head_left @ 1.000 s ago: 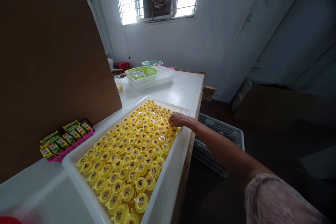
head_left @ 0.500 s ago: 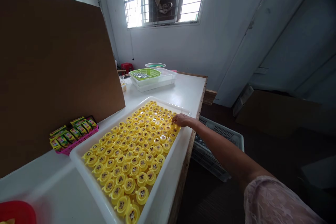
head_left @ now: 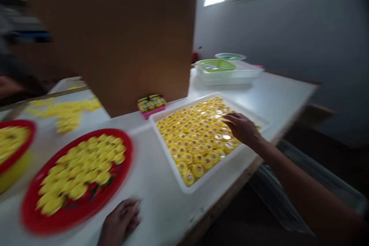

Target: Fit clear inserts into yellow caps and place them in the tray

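My right hand [head_left: 241,127] hovers over the far right part of a white tray [head_left: 180,180], its fingers stretched and parted from the thumb, with nothing visible in them. Rows of round yellow caps [head_left: 198,138] with small printed pictures fill most of the tray. Low in the view, my left hand [head_left: 122,219] is closed above the white table, blurred by motion. A small pale tip shows at its fingertips, too smeared to name. Just left of that hand lies a red oval tray [head_left: 122,178] holding many yellow pieces [head_left: 86,161].
A tall cardboard sheet [head_left: 129,38] stands behind a pink basket [head_left: 148,114] of small yellow-green packets. At far left are a red-rimmed container [head_left: 31,132] and a loose yellow pile [head_left: 69,111]. A green basket [head_left: 230,65] rests on a clear bin. Crates stand below the table edge.
The view has swung left, bringing the red tray and my left hand into sight. My right hand has lifted off the caps and its fingers have parted.
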